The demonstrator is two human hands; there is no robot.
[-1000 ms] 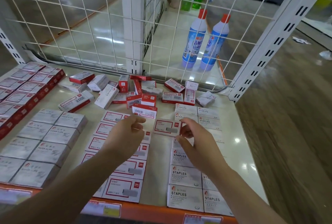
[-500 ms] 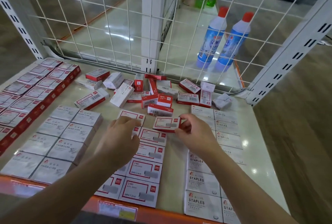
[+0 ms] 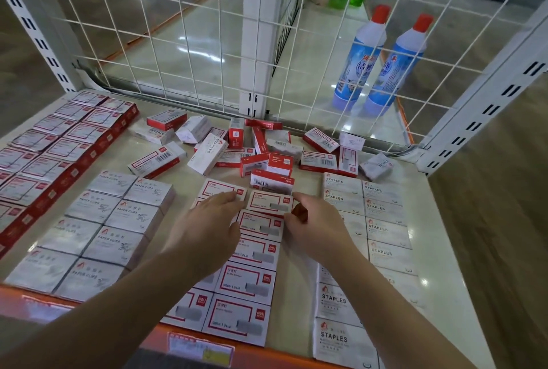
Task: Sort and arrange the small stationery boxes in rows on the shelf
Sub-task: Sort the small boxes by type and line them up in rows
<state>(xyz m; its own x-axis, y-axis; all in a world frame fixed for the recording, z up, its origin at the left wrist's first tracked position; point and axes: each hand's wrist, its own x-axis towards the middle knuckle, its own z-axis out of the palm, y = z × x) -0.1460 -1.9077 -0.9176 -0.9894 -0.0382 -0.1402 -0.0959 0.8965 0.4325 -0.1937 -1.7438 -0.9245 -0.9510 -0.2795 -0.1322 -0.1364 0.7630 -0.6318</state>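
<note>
We see two bare hands reaching over a pale shelf covered with small stationery boxes. The right hand curls its fingers round the right end of a red-bordered white box, which lies flat at the far end of a row of matching red-bordered boxes running back toward us between the two forearms. The left hand rests just left of that box, fingers loosely bent over the neighbouring row, its fingertips touching another red-bordered box; it grips nothing that we can see. Just beyond both hands lies a loose jumble of unsorted red and white boxes, some flat, some on edge. To the left of the left hand sit two rows of grey boxes marked PAPER CLIPS, and further left, rows of red-sided boxes. To the right of the right hand run two rows of white boxes marked STAPLES. Behind the shelf stands a white wire grid, with two blue bottles with red caps beyond it.
</note>
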